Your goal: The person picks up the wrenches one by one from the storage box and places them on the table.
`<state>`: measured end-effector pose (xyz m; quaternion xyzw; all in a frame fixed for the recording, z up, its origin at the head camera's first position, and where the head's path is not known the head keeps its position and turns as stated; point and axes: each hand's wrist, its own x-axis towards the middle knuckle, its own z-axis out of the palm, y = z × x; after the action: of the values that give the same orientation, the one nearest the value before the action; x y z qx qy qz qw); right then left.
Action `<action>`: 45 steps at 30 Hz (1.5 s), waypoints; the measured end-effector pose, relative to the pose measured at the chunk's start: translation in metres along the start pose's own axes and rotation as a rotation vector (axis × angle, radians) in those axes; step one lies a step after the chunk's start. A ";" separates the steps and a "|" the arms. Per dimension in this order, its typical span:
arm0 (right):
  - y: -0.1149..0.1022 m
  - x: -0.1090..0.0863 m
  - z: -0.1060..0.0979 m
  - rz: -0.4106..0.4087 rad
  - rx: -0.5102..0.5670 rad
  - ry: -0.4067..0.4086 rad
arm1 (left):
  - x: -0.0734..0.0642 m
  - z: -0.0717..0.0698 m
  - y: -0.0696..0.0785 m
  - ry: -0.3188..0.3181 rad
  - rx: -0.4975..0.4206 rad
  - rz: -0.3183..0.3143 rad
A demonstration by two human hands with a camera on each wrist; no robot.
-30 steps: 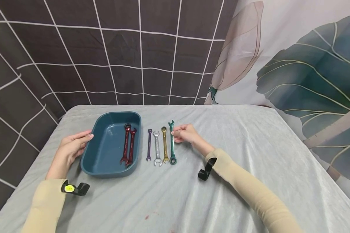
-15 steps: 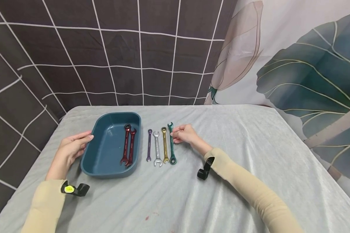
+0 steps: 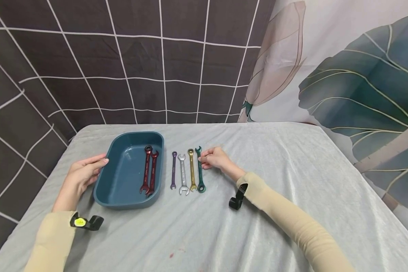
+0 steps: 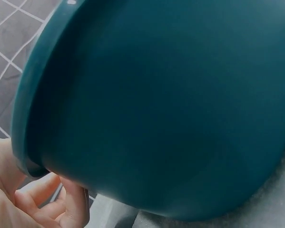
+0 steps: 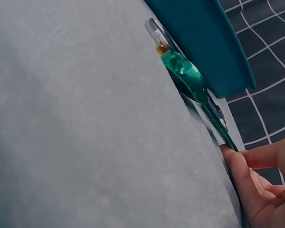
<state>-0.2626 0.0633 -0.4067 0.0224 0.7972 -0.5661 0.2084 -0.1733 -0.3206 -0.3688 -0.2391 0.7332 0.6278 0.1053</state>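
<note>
My right hand point(image 3: 217, 158) pinches the upper part of a green combination wrench point(image 3: 201, 177) between thumb and fingertips. That wrench lies at the right end of a row, beside a gold wrench point(image 3: 192, 172), a silver open-end wrench point(image 3: 183, 173) and a small purple wrench point(image 3: 173, 170). In the right wrist view the green wrench point(image 5: 185, 76) runs from the fingertips along the cloth, partly covering the others. My left hand point(image 3: 83, 172) touches the outer left side of a blue bin point(image 3: 103, 192), thumb and index finger extended. Two dark red wrenches point(image 3: 146, 170) lie inside the bin's right side.
A grey cloth point(image 3: 275, 158) covers the table. Behind it hangs a dark curtain with a white grid point(image 3: 139, 60), and a leaf-patterned curtain point(image 3: 357, 83) is on the right. Small red spots point(image 3: 171, 255) mark the cloth near the front.
The green wrench's upper end has come slightly toward me and left, closer to the gold wrench, with my right hand following. My left hand and the bin keep their places.
</note>
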 end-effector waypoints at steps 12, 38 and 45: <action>-0.003 -0.003 0.000 0.011 -0.038 0.004 | -0.001 0.000 0.000 -0.008 -0.019 0.017; -0.003 -0.002 -0.002 -0.029 -0.200 0.055 | 0.001 -0.001 -0.003 -0.015 -0.041 0.054; -0.003 0.001 -0.005 0.002 -0.162 0.021 | 0.000 0.001 -0.004 -0.003 -0.017 0.057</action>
<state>-0.2660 0.0663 -0.4036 0.0120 0.8426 -0.4992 0.2016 -0.1717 -0.3202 -0.3723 -0.2181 0.7341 0.6372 0.0861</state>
